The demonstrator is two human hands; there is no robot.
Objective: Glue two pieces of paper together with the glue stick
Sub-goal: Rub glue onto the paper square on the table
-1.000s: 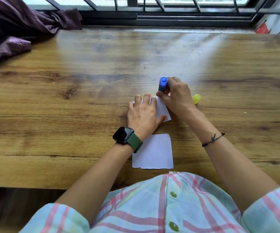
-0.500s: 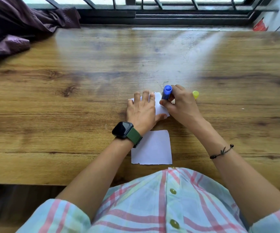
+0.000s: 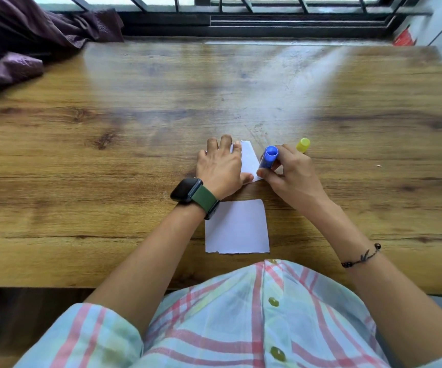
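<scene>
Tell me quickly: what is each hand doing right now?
Left hand: open, fingers flat, pressing down the far paper.
Right hand: closed around the blue glue stick, its lower end at the paper's right edge.

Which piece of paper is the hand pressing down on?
The far paper, the one by the blue glue stick. The left hand lies flat on it. The near paper, by the table's edge, lies bare with no hand on it.

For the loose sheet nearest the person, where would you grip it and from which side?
Pinch the near paper at its right edge, coming from the right: it lies flat on the table, and the left hand reaches over its far left corner, while the right hand holds the glue stick.
</scene>
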